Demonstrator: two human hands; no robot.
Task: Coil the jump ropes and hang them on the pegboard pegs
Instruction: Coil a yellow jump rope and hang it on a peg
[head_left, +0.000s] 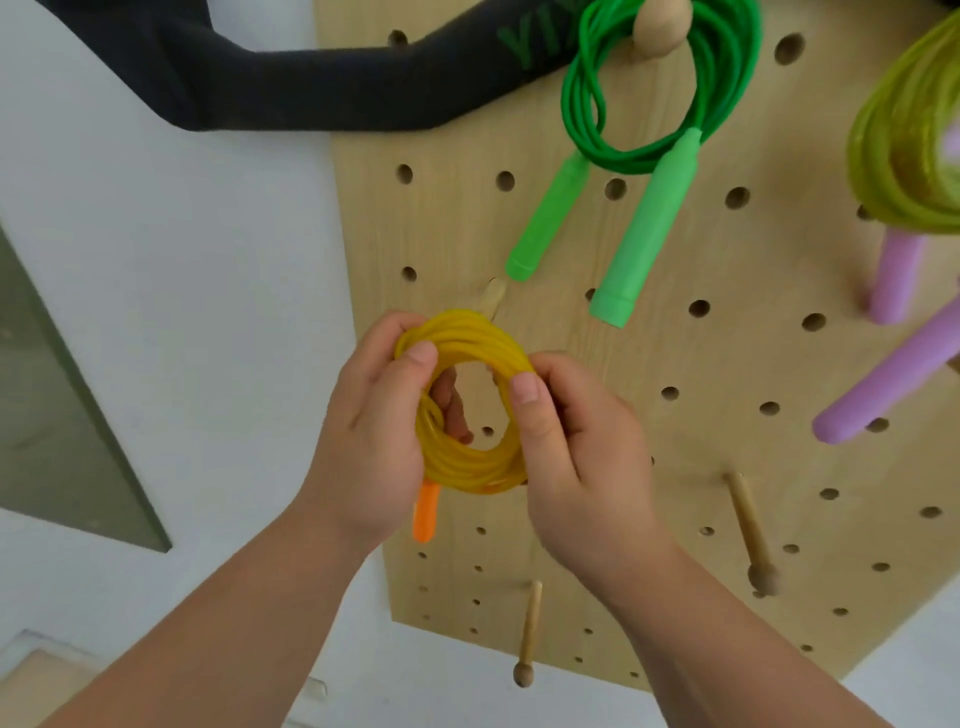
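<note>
Both hands, left (371, 415) and right (576, 441), fingers curled, gripping yellow rope coil (467, 457).

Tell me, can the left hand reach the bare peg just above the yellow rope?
Probably yes: the peg sits just above the left hand, nothing between. That hand and the right hand grip the yellow rope, which would come along.

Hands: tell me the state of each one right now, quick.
Left hand: closed, gripping the left side of the yellow jump rope coil.
Right hand: closed, pinching the right side of the same coil.
</note>
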